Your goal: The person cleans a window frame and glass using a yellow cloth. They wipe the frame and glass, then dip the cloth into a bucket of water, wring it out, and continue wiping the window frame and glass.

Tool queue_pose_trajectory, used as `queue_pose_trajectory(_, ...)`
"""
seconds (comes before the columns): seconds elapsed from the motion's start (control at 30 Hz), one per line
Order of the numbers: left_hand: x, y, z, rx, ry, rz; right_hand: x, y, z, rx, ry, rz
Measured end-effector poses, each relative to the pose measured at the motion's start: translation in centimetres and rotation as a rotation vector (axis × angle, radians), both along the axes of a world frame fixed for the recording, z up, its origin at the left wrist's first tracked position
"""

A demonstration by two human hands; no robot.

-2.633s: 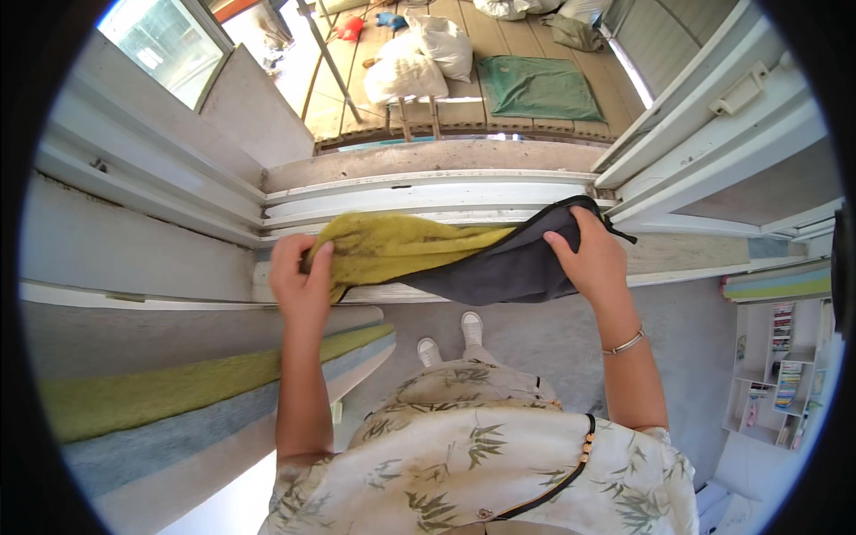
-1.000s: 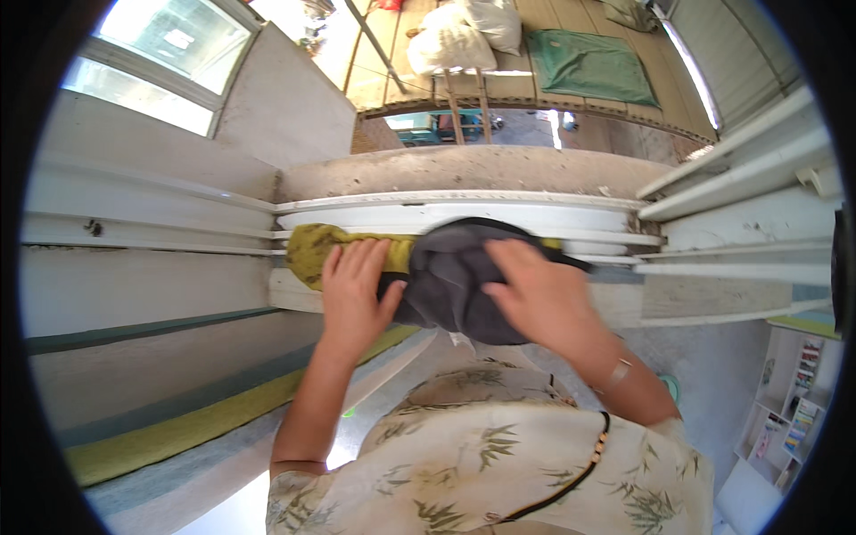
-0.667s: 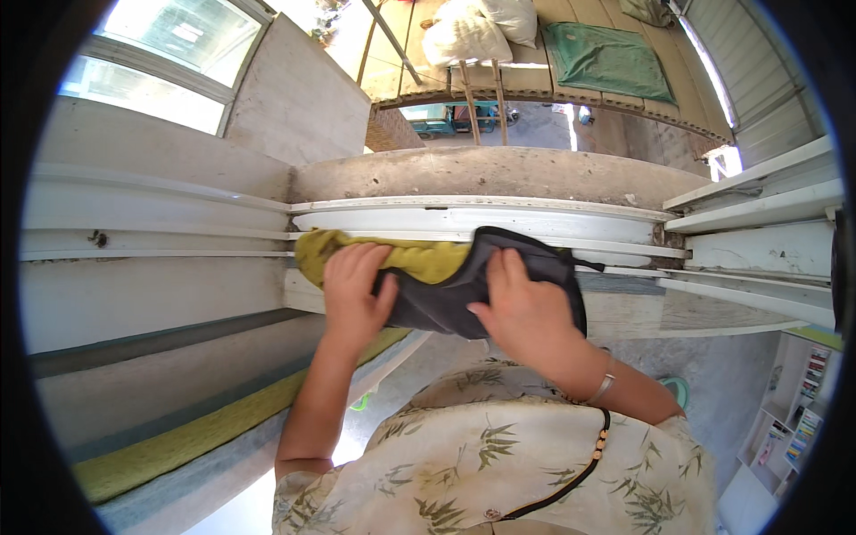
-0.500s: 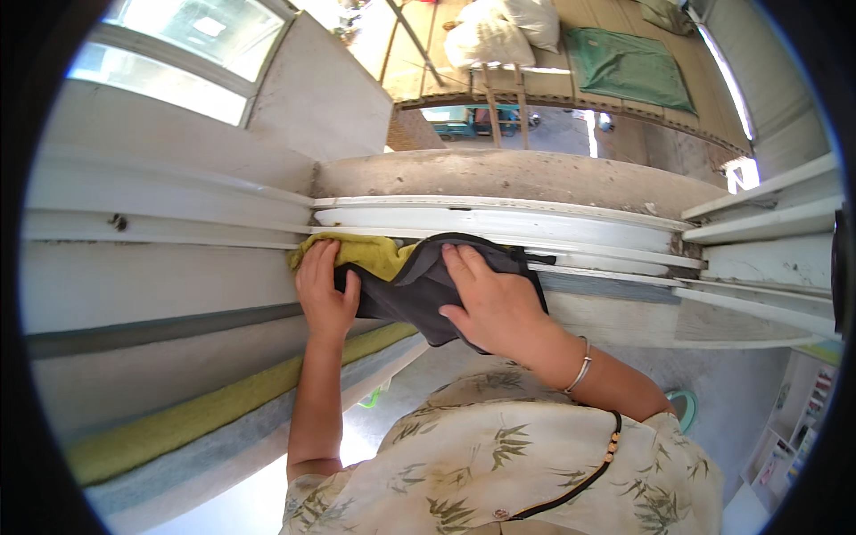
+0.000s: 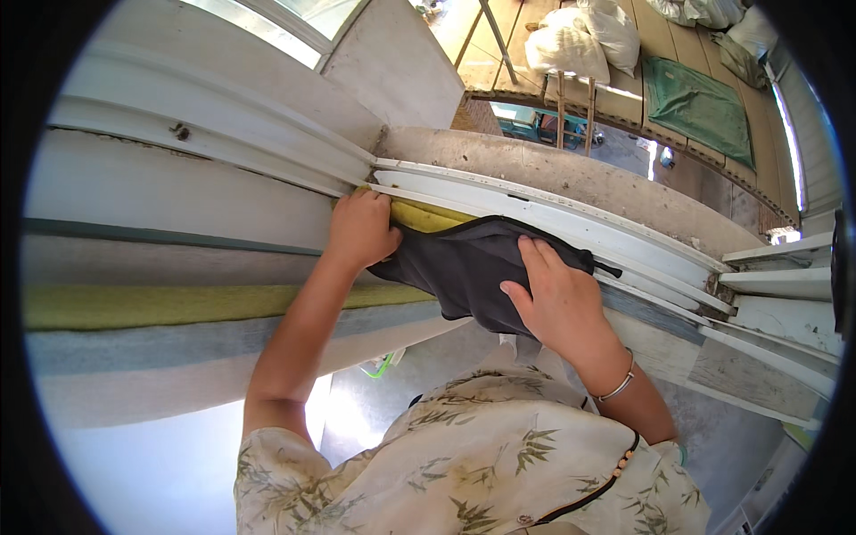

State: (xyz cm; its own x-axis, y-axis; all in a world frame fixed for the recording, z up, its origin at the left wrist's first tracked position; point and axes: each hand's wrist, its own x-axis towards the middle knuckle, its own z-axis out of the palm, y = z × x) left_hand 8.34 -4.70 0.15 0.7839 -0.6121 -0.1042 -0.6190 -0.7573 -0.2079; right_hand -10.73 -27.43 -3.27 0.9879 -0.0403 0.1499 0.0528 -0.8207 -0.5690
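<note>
A dark grey cloth [image 5: 464, 267] with black edging lies over the inner side of the window track [image 5: 499, 201]. Its yellow-green face [image 5: 426, 216] shows along the far left part. My left hand [image 5: 361, 232] is closed on the cloth's left end, its fingers curled down into the corner where the track meets the side frame; the fingertips are partly hidden. My right hand [image 5: 563, 303] rests on the grey side toward the right end, fingers stretched out and thumb apart. A short black tab [image 5: 608, 269] sticks out from the cloth's right corner.
A dusty outer ledge [image 5: 544, 169] runs beyond the track. White frame rails [image 5: 776, 283] rise at the right, a white side frame [image 5: 205, 169] at the left. Outside and below are white sacks [image 5: 571, 45] and a green sheet [image 5: 700, 111] on a ridged roof.
The view has turned, so the window tilts down to the right. My left hand has curled over the cloth's left end in the corner. My right hand stays on the grey side.
</note>
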Motion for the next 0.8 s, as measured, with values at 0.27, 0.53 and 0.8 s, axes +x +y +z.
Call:
queue_pose_trajectory(0.27,-7.1,-5.0,-2.4,-0.467,0.041,-0.081,-5.0,-4.1,0.4,-0.049,0.085,-0.092)
queue_pose_trajectory(0.53,-4.6,-1.2,-1.9,-0.511,0.164,-0.029,-0.1,1.0,0.8,-0.043,0.156,0.017)
queue_pose_trajectory(0.8,-2.9,-0.7,-1.1,-0.485,0.167,0.008,6.2,7.3,1.1,0.079,0.21,0.101)
